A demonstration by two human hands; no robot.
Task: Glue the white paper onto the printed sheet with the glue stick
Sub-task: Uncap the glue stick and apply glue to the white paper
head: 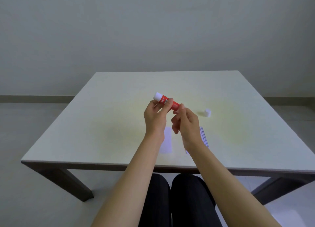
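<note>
Above the table (pixel 105 124), both hands' grip holds the glue stick (pixel 166 101).

- A pale, square counter (pixel 119 124) with dark legs fills the middle.
- Behind it rises a plain, bare grey-white wall (pixel 153 30).
- A darker skirting strip (pixel 34 98) runs along the wall's foot.
- The floor (pixel 25 192) is light grey.
- Light is soft and even.

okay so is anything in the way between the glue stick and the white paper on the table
Nothing visible on the table blocks it. The glue stick is held above the table in both hands, left hand and right hand. The white paper lies flat below, partly hidden by the left wrist. The cap sits off to the right.
</note>
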